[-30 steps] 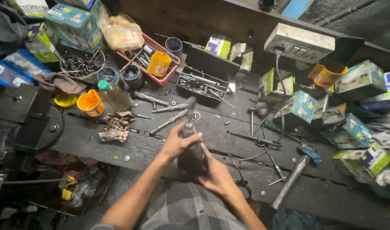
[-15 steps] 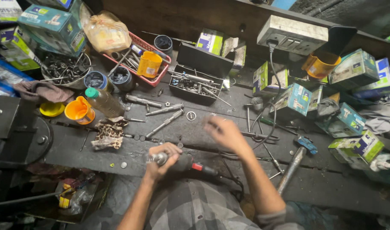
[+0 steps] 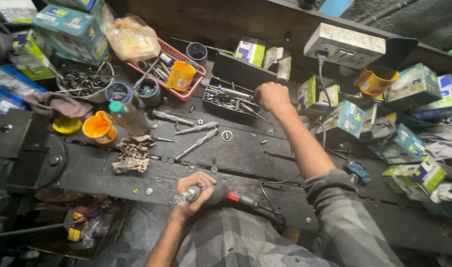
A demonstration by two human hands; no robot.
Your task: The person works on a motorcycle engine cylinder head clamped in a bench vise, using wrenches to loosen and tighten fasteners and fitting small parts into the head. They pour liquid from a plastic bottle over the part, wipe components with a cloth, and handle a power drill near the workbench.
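Note:
My left hand (image 3: 196, 190) grips a corded hand drill (image 3: 213, 194) near the bench's front edge, its metal chuck pointing left. My right hand (image 3: 271, 95) reaches far across the dark workbench (image 3: 245, 148) to a black tray of metal parts (image 3: 226, 99), fingers closed over its right end. Whether those fingers hold a piece is hidden. The drill's black cord (image 3: 270, 198) loops beside my right forearm.
Loose bolts and rods (image 3: 196, 129) lie mid-bench. A red basket (image 3: 162, 69), an orange cup (image 3: 98, 126), a green-capped bottle (image 3: 127, 116) and a rag (image 3: 133, 154) sit left. Green boxes (image 3: 408, 143) crowd the right. A wall socket box (image 3: 344, 45) is behind.
My right hand left the drill and moved up across the bench to the black parts tray. My left hand kept the drill and drew it toward the front edge.

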